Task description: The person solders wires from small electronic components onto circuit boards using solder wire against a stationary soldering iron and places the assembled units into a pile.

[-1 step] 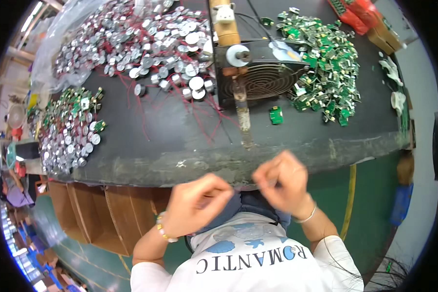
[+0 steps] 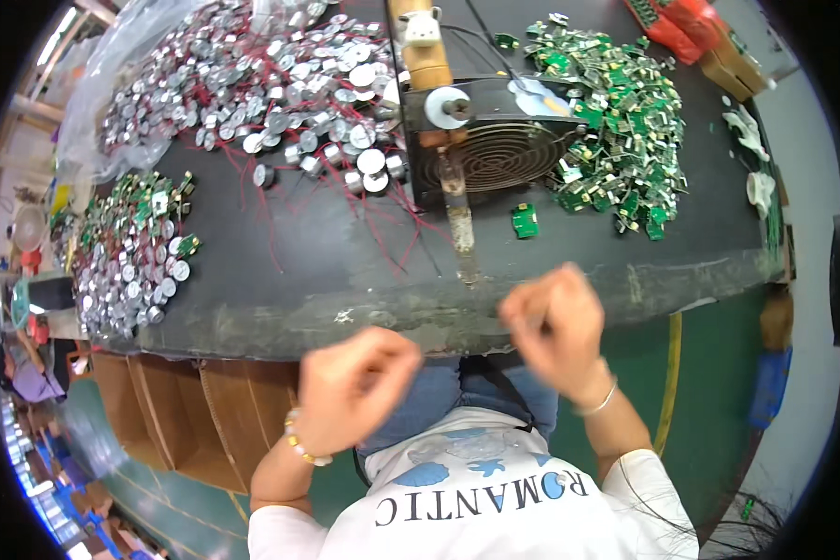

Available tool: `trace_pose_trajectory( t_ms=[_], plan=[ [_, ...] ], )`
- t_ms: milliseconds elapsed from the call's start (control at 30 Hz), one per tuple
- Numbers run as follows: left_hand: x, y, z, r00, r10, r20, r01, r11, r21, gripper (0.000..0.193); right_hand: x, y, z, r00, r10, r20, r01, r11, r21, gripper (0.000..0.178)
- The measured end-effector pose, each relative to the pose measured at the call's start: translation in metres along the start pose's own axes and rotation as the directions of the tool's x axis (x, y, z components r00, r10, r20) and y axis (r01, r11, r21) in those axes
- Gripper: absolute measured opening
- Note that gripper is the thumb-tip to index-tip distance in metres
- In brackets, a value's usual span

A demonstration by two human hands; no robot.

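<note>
My left hand (image 2: 353, 385) is held over the table's front edge, its fingers curled in and thumb pressed toward them. My right hand (image 2: 562, 329) is a little farther forward, with thumb and fingertips pinched together. Both are slightly blurred, and whatever they may hold is too small or hidden to make out. Ahead of the right hand a single green circuit board (image 2: 525, 220) lies on the black table mat (image 2: 336, 238). Beside it, a stained metal rod (image 2: 458, 219) points down from an upright wooden handle-like post (image 2: 422, 63) at the table's middle.
A black fan with a round grille (image 2: 504, 157) stands behind the rod. Green circuit boards (image 2: 625, 140) are heaped to the right. Silver round parts with red wires (image 2: 280, 84) pile up at the back left. A mixed heap (image 2: 131, 261) lies nearer left; cardboard boxes (image 2: 196, 411) stand below.
My hands have moved farther apart: the left one went left, the right one went right and slightly forward. The fingers of both remain closed. The things on the table lie as before.
</note>
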State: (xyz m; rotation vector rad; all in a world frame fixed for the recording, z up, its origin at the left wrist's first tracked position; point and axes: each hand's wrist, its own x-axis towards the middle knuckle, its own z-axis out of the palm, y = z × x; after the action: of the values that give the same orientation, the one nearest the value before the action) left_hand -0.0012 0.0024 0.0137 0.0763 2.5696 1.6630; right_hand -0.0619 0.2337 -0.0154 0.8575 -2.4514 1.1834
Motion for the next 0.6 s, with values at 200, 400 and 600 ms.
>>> trace_pose_trajectory(
  t_ms=[200,400,600],
  plan=[
    [0.032,-0.047,-0.008,0.953,-0.043,-0.301,0.020,0.997,-0.078,0.006,0.032,0.047,-0.002,0.999,-0.051,-0.007,0.047,0.957,-0.288,0.015],
    [0.002,-0.034,0.019,0.975,-0.184,-0.128,0.094,0.854,-0.511,0.015,-0.024,0.012,0.001,0.994,0.109,-0.016,-0.109,0.994,-0.029,0.025],
    [0.017,-0.032,0.024,0.991,-0.124,-0.053,0.100,0.938,-0.332,0.007,-0.009,-0.006,0.001,0.985,-0.042,-0.164,0.076,0.976,0.203,0.028]
  ],
)
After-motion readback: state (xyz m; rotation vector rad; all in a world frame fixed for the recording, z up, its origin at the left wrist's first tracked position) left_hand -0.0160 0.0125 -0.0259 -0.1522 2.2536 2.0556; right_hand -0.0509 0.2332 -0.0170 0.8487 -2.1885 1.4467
